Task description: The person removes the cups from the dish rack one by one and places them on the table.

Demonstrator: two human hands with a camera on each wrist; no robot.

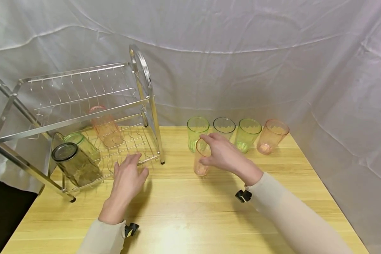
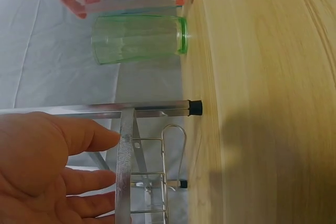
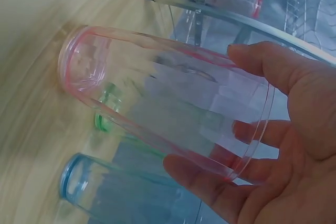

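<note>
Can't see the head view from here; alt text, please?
The right hand grips a pink glass in front of a row of four glasses on a wooden table. The left hand is beside a metal rack holding a dark glass, a green glass and another pink glass.

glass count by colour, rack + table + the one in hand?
Pink glasses: 3
Green glasses: 3
Blue-grey glass: 1
Dark smoky glass: 1
Total: 8
</note>
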